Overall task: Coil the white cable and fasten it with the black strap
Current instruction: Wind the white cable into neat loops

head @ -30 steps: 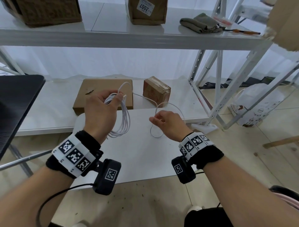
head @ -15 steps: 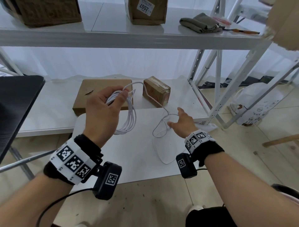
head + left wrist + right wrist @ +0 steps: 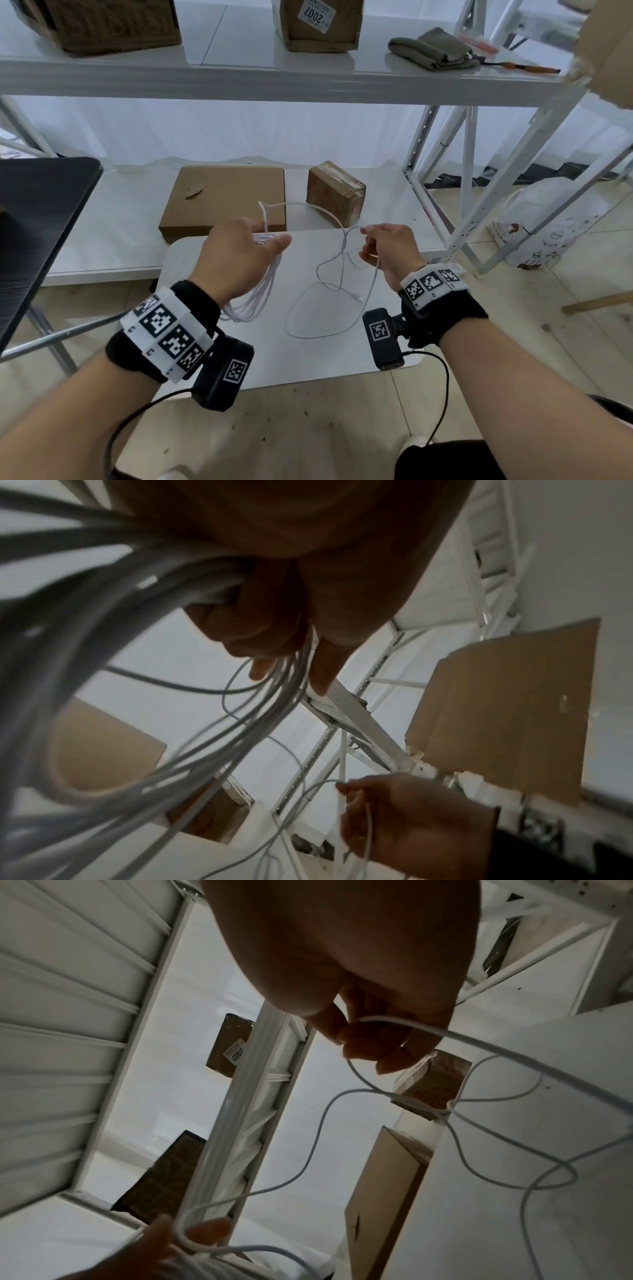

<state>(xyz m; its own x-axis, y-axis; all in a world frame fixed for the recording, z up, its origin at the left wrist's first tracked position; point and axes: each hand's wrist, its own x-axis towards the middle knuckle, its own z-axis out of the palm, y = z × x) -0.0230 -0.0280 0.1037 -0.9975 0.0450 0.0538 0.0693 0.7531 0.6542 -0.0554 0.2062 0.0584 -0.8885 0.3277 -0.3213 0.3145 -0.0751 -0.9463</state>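
Gripping the gathered loops of the white cable (image 3: pixel 260 294) in our left hand (image 3: pixel 236 257), we pinched its loose run with our right hand (image 3: pixel 390 250). Coiling was midway. Next, we judged, that slack above the desk (image 3: pixel 308 359) needed another loop.

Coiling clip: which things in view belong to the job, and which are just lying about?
In the job: white cable, left hand holding the coils, right hand pinching the loose length. No black strap visible.

Lying about: flat cardboard box, small taped box, folded cloth.

The left hand (image 3: pixel 239 260) hides where the white cable (image 3: pixel 253 301) coils gather. In the left wrist view, strands at 9 o'clock blur. The plug (image 3: pixel 359 298) is too small to identify.
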